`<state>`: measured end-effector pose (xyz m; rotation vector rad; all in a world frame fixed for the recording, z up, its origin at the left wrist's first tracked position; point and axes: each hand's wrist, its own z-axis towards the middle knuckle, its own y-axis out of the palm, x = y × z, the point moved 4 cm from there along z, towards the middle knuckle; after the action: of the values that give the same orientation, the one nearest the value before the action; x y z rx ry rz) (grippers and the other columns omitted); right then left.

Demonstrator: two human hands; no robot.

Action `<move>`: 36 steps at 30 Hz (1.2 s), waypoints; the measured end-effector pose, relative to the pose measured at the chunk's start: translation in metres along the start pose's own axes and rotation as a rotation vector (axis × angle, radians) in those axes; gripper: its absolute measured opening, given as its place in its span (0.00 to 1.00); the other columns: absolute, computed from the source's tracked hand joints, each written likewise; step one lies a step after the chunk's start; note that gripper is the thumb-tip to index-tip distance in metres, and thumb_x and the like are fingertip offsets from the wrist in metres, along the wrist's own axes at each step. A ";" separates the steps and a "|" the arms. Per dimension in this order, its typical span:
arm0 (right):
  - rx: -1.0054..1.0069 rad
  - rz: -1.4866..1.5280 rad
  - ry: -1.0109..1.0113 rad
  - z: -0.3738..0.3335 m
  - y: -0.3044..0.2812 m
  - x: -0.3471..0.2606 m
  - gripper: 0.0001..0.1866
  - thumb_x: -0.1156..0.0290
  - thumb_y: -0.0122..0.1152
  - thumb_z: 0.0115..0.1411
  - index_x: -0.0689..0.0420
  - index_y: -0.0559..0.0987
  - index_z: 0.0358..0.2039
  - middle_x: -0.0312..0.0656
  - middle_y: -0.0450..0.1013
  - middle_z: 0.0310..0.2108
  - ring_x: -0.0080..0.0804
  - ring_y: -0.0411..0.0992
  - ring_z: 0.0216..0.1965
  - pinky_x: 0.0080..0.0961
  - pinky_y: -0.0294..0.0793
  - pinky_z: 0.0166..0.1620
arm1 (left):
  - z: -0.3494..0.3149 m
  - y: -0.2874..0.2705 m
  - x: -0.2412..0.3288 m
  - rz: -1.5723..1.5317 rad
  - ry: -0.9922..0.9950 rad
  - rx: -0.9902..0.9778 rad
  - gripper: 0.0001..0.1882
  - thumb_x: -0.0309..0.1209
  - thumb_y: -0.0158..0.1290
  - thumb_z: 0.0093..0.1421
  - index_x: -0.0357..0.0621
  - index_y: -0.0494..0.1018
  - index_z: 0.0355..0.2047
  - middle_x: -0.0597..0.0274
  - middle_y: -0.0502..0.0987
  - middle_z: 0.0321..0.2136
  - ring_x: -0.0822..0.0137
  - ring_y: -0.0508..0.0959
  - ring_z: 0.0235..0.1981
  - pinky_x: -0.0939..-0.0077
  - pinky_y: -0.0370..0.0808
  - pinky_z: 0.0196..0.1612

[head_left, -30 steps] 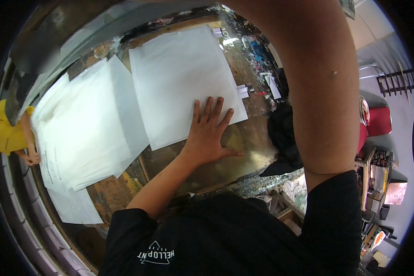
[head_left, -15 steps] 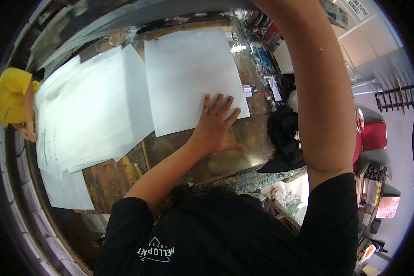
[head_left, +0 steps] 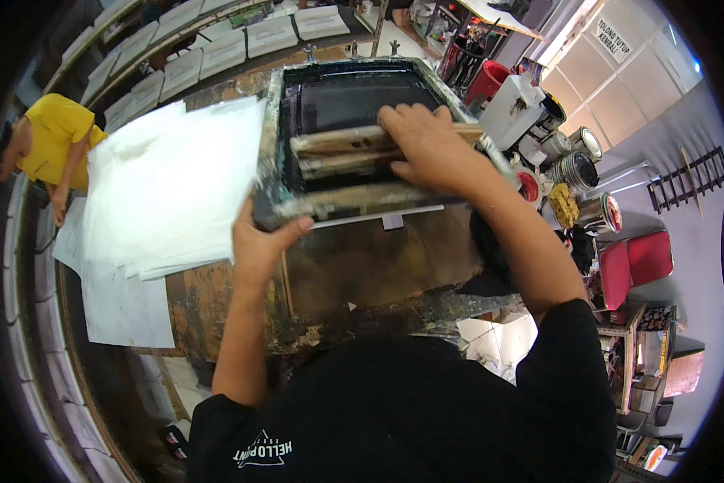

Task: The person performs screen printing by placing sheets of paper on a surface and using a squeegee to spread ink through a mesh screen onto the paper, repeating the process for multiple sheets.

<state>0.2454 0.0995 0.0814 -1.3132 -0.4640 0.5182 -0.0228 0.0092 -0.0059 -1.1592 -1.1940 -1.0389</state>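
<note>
A screen-printing frame [head_left: 362, 199] lies lowered on the worktable, its mesh dark with black ink. My left hand [head_left: 259, 245] grips the frame's near left corner, the thumb along the near side and the fingers mostly hidden by the frame. Inside the frame, my right hand [head_left: 433, 149] is closed over a wooden squeegee [head_left: 338, 143], which lies crosswise near the frame's near side. A second wooden bar [head_left: 330, 167] shows just below it; whether it belongs to the same squeegee I cannot tell. A thin strip of white sheet [head_left: 422, 211] sticks out under the near edge.
White paper sheets [head_left: 177, 185] are piled left of the frame. A person in yellow [head_left: 60, 141] stands at the far left. Racks of printed sheets [head_left: 273, 34] stretch behind. Paint cans [head_left: 575, 171] and a white jug [head_left: 513, 109] crowd the right; a black cloth [head_left: 491, 266] lies at the table's right.
The frame has come down over the white sheet. My left hand has moved off the sheet to the frame's corner. My right hand has come down from the top onto the squeegee.
</note>
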 end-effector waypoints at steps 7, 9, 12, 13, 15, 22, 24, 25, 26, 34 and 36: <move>-0.032 0.107 0.026 -0.056 0.104 -0.020 0.20 0.75 0.63 0.54 0.56 0.71 0.48 0.43 0.72 0.42 0.45 0.71 0.49 0.54 0.60 0.52 | -0.031 -0.006 -0.102 0.977 0.223 0.116 0.59 0.67 0.73 0.36 0.41 0.75 0.63 0.61 0.73 0.40 0.57 0.71 0.46 0.55 0.59 0.58; 0.012 0.094 0.037 -0.058 0.113 -0.033 0.17 0.78 0.60 0.56 0.55 0.71 0.47 0.42 0.71 0.40 0.43 0.70 0.46 0.54 0.59 0.53 | -0.031 -0.004 -0.110 0.978 0.233 0.102 0.60 0.69 0.72 0.34 0.42 0.76 0.63 0.61 0.72 0.39 0.56 0.70 0.47 0.55 0.57 0.57; -0.004 -0.026 0.054 -0.040 0.123 -0.030 0.13 0.76 0.56 0.59 0.52 0.72 0.45 0.39 0.69 0.38 0.40 0.70 0.45 0.52 0.59 0.55 | -0.029 -0.004 -0.110 0.951 0.199 0.074 0.60 0.67 0.73 0.33 0.41 0.76 0.63 0.60 0.72 0.39 0.57 0.70 0.47 0.55 0.57 0.57; 0.031 -0.026 0.055 -0.027 0.124 -0.024 0.13 0.76 0.56 0.59 0.52 0.72 0.45 0.38 0.70 0.38 0.40 0.70 0.45 0.52 0.60 0.55 | -0.031 -0.006 -0.111 0.943 0.197 0.076 0.61 0.67 0.73 0.33 0.41 0.76 0.63 0.61 0.72 0.39 0.57 0.70 0.47 0.55 0.57 0.57; 0.100 -0.022 0.055 0.010 0.131 0.000 0.13 0.76 0.56 0.59 0.51 0.73 0.45 0.38 0.70 0.38 0.39 0.70 0.46 0.53 0.60 0.55 | -0.032 -0.006 -0.104 0.953 0.142 0.049 0.61 0.67 0.73 0.32 0.40 0.75 0.63 0.61 0.72 0.39 0.57 0.69 0.45 0.56 0.57 0.56; 0.237 -0.109 0.076 0.138 0.178 0.091 0.23 0.76 0.68 0.51 0.53 0.71 0.47 0.38 0.72 0.44 0.41 0.71 0.50 0.55 0.60 0.54 | -0.030 -0.009 -0.102 0.942 0.165 0.033 0.65 0.70 0.72 0.30 0.37 0.75 0.63 0.61 0.71 0.36 0.59 0.68 0.41 0.58 0.56 0.53; 0.244 -0.150 0.077 0.169 0.183 0.109 0.24 0.75 0.69 0.52 0.52 0.70 0.48 0.38 0.72 0.45 0.42 0.72 0.51 0.56 0.61 0.54 | -0.033 -0.011 -0.101 0.948 0.175 0.053 0.66 0.71 0.71 0.30 0.38 0.75 0.64 0.61 0.71 0.35 0.59 0.68 0.40 0.58 0.57 0.53; 0.246 -0.155 0.063 0.178 0.186 0.113 0.25 0.74 0.70 0.52 0.52 0.70 0.49 0.38 0.73 0.45 0.42 0.72 0.51 0.56 0.61 0.54 | -0.033 -0.011 -0.099 0.955 0.180 0.062 0.66 0.71 0.71 0.30 0.38 0.75 0.64 0.61 0.71 0.35 0.59 0.68 0.41 0.58 0.57 0.53; 0.247 -0.160 0.049 0.184 0.191 0.117 0.26 0.74 0.70 0.52 0.52 0.70 0.50 0.38 0.73 0.45 0.42 0.72 0.52 0.56 0.62 0.54 | -0.034 -0.011 -0.098 0.961 0.184 0.072 0.66 0.71 0.71 0.29 0.38 0.75 0.64 0.61 0.71 0.36 0.59 0.68 0.41 0.58 0.57 0.53; 0.003 0.015 -0.077 0.073 0.118 0.055 0.30 0.67 0.70 0.56 0.54 0.67 0.57 0.44 0.74 0.50 0.46 0.73 0.54 0.53 0.66 0.50 | -0.033 -0.009 -0.104 0.788 0.299 0.133 0.62 0.61 0.75 0.37 0.38 0.69 0.68 0.58 0.77 0.36 0.57 0.71 0.40 0.58 0.63 0.51; -0.050 0.060 -0.094 0.014 0.088 0.017 0.32 0.71 0.72 0.52 0.55 0.67 0.55 0.44 0.73 0.46 0.46 0.72 0.52 0.51 0.66 0.51 | -0.036 -0.007 -0.105 0.680 0.287 0.156 0.61 0.54 0.78 0.39 0.37 0.67 0.70 0.57 0.78 0.37 0.57 0.73 0.41 0.59 0.66 0.52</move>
<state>0.2426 0.1363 -0.0016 -1.3580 -0.5200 0.6236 -0.0360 -0.0284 -0.1095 -1.1277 -0.5701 -0.5524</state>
